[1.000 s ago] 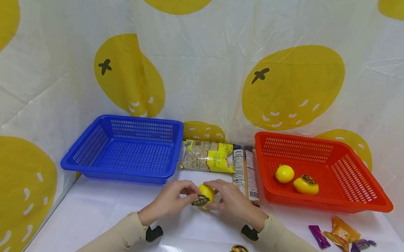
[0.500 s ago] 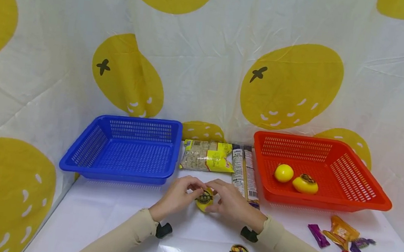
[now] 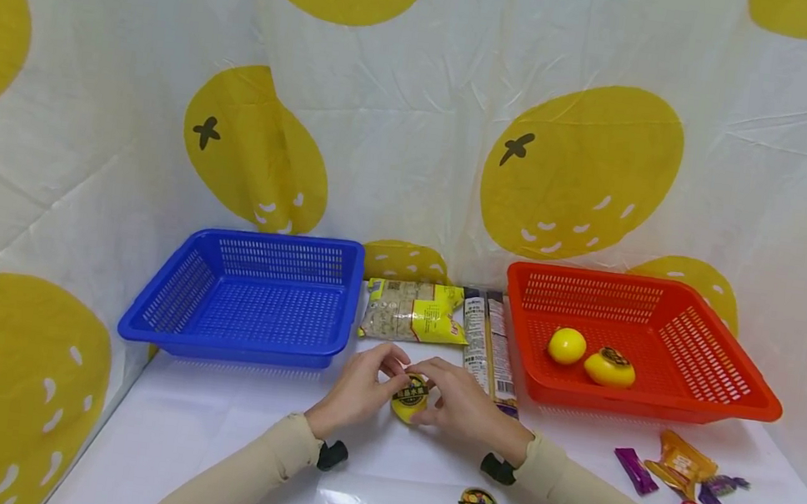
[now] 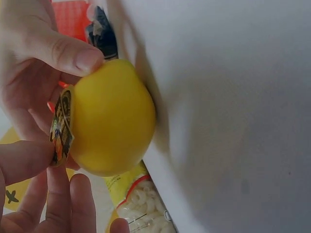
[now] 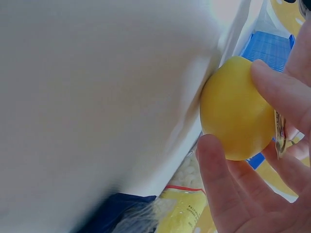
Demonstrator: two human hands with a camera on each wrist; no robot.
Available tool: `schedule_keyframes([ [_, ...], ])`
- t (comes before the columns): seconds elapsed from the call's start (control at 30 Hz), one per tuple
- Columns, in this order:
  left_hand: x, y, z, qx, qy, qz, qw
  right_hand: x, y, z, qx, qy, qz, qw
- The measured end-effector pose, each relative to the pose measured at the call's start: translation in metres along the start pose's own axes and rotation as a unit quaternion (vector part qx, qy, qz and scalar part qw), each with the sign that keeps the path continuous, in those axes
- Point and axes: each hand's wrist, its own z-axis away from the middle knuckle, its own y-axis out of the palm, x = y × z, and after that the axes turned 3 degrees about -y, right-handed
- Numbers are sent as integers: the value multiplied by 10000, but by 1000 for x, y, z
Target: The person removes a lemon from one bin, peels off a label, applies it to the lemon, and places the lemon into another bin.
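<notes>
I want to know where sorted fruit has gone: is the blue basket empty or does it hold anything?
Empty. The blue basket shows only bare mesh in the head view, while two yellow fruits lie in the red basket.

Bright, even light all round, shadows faint. Both wrist views blur on the white table (image 4: 233, 97); the head view bends at its edges.

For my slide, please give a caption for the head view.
Both hands press a round sticker onto a yellow plastic fruit between blue and red baskets.

left hand (image 3: 361, 388) moved in, sticker (image 3: 414, 389) now pressed flat onto yellow fruit (image 3: 409, 402).
</notes>
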Motion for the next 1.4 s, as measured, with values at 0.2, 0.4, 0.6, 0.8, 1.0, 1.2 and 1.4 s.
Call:
schedule_keyframes([
  [0.2, 3, 3, -2, -27, -38, 25, 10000, -1, 1, 1, 16, 26, -35, 10000],
  [0.4, 5, 5, -3, -86, 14, -35, 10000, 0, 0, 1, 5, 18, -32, 10000],
  [0.6, 7, 6, -4, -200, 178, -182, 9995, 0, -1, 1, 13, 96, -48, 9999],
  [0.8, 6, 8, -4, -345, 192, -457, 9982, 1, -1, 2, 7, 168, -99, 9998],
  [1.0, 7, 10, -3, -553, 377, -817, 9944, 0, 0, 2, -40, 159, -22, 9999],
  [1.2, 9, 9, 7, -631, 450, -1016, 9918, -1, 1, 2, -32, 157, 9, 9999],
  [1.4, 13, 9, 16, -593, 500, -1092, 9910, 0, 1, 2, 13, 290, -39, 9996],
])
